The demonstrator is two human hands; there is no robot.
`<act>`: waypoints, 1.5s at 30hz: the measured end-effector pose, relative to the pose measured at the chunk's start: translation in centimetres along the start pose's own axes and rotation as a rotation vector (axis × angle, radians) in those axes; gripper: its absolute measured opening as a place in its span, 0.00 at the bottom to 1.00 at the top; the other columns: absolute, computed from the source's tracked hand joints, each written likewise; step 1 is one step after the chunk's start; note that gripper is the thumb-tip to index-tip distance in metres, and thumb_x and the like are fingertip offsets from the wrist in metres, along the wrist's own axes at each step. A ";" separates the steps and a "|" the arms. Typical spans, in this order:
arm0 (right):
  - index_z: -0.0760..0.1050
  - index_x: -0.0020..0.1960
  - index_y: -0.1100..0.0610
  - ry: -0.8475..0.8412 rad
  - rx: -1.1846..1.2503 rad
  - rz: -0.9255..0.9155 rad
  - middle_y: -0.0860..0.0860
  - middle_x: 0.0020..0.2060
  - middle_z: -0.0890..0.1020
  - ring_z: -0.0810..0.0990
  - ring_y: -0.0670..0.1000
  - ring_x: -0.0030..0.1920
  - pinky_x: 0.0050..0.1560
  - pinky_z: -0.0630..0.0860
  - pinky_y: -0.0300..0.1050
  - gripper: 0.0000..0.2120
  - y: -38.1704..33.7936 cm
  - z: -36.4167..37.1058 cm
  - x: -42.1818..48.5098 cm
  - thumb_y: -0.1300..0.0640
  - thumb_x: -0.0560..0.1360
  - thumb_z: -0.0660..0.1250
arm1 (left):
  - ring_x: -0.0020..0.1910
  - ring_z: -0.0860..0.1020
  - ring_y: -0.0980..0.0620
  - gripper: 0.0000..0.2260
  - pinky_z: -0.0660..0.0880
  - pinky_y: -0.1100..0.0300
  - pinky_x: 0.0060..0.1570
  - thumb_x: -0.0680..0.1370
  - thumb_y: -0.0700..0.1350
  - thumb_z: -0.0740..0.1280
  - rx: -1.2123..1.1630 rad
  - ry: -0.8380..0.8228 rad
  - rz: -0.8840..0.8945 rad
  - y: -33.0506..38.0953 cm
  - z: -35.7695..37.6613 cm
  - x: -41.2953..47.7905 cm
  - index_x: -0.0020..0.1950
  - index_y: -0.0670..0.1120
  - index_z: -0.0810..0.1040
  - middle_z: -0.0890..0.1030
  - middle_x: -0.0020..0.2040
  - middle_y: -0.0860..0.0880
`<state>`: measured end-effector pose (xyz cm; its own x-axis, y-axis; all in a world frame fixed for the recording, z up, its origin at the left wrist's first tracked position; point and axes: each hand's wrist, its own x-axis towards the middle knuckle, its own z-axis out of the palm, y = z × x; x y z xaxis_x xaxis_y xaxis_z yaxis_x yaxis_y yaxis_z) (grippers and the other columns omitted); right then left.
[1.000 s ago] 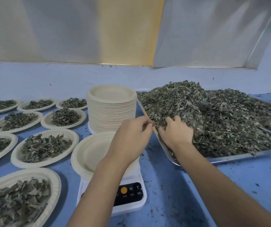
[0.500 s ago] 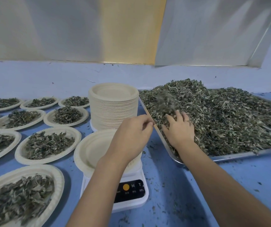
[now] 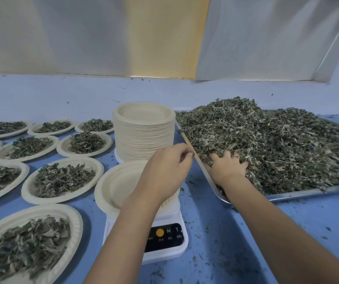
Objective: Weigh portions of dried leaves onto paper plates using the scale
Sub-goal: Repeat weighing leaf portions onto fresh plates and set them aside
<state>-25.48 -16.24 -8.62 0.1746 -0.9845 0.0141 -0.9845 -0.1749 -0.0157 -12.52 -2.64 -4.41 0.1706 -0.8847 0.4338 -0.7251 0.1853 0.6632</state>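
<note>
Grey-green dried leaves (image 3: 277, 144) (shredded, curled) heap high on steel tray (image 3: 308, 193).

The table (image 3: 236, 232) is blue, with tiny dark green crumbs dotted over it. The leaves (image 3: 277, 144) in the big pile are dark green mixed with pale grey-green bits. The tray (image 3: 308, 192) under them is shiny silver. The full plates (image 3: 27, 189) are cream with dark green heaps. The stack of plates (image 3: 144, 138) is cream too, with lots of thin lines down its side. The plate on the scale (image 3: 119, 185) is plain cream. The scale (image 3: 164, 256) is white with a black panel (image 3: 164, 241), a round orange button (image 3: 160, 232) and white letters. The wall (image 3: 62, 95) is pale blue. Above it are grey-white panels (image 3: 62, 33) and one yellow stripe (image 3: 164, 37).
</note>
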 end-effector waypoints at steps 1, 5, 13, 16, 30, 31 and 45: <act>0.64 0.70 0.49 0.003 -0.002 -0.004 0.59 0.70 0.61 0.59 0.65 0.71 0.66 0.60 0.66 0.20 0.0 0.0 -0.1 0.43 0.81 0.53 | 0.42 0.79 0.55 0.09 0.76 0.50 0.46 0.79 0.46 0.61 -0.002 0.000 -0.001 0.0 0.0 0.0 0.50 0.52 0.80 0.82 0.40 0.54; 0.67 0.67 0.54 0.102 0.020 -0.035 0.58 0.63 0.66 0.67 0.64 0.64 0.59 0.70 0.58 0.16 -0.3 -0.3 -0.4 0.59 0.79 0.59 | 0.42 0.79 0.56 0.09 0.76 0.51 0.47 0.79 0.46 0.60 -0.005 -0.014 -0.012 0.0 0.0 0.0 0.50 0.51 0.80 0.82 0.41 0.54; 0.70 0.64 0.57 0.379 0.190 -0.011 0.58 0.60 0.71 0.73 0.61 0.58 0.46 0.70 0.50 0.17 0.2 -0.8 -0.8 0.66 0.77 0.61 | 0.43 0.79 0.57 0.09 0.76 0.52 0.47 0.79 0.45 0.60 0.011 -0.013 -0.008 -0.3 0.1 0.0 0.52 0.51 0.80 0.82 0.42 0.55; 0.70 0.64 0.57 0.510 0.263 -0.054 0.58 0.60 0.71 0.73 0.60 0.57 0.44 0.69 0.50 0.16 0.0 -0.9 -0.6 0.67 0.77 0.60 | 0.43 0.78 0.57 0.09 0.76 0.53 0.47 0.79 0.45 0.60 0.019 -0.017 -0.002 -0.3 0.0 0.0 0.51 0.51 0.80 0.82 0.42 0.55; 0.78 0.58 0.54 0.423 1.564 0.173 0.47 0.37 0.75 0.69 0.41 0.32 0.35 0.72 0.40 0.10 1.0 -1.9 0.5 0.58 0.81 0.60 | 0.66 0.68 0.50 0.20 0.65 0.56 0.62 0.82 0.48 0.56 -1.266 0.133 -0.874 4.0 5.7 5.1 0.72 0.42 0.67 0.68 0.71 0.45; 0.78 0.55 0.53 0.366 1.701 0.225 0.49 0.39 0.77 0.60 0.47 0.30 0.39 0.77 0.43 0.09 1.0 -2.2 0.3 0.59 0.81 0.60 | 0.67 0.67 0.49 0.21 0.64 0.56 0.64 0.82 0.48 0.56 -1.281 0.135 -0.896 4.1 6.2 5.3 0.73 0.43 0.65 0.67 0.72 0.45; 0.75 0.58 0.56 -0.147 2.362 -0.012 0.60 0.55 0.81 0.82 0.58 0.50 0.41 0.82 0.51 0.11 -4.5 -6.8 -4.2 0.65 0.80 0.59 | 0.48 0.74 0.47 0.14 0.73 0.57 0.52 0.81 0.52 0.56 -1.748 0.334 -0.804 3.5 2.6 4.5 0.53 0.42 0.73 0.76 0.49 0.43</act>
<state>-21.87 -11.28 -1.83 0.2821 -0.9592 -0.0190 0.6917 0.2171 -0.6888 -16.02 -7.04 -1.71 0.3222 -0.9015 -0.2890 0.8890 0.1831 0.4197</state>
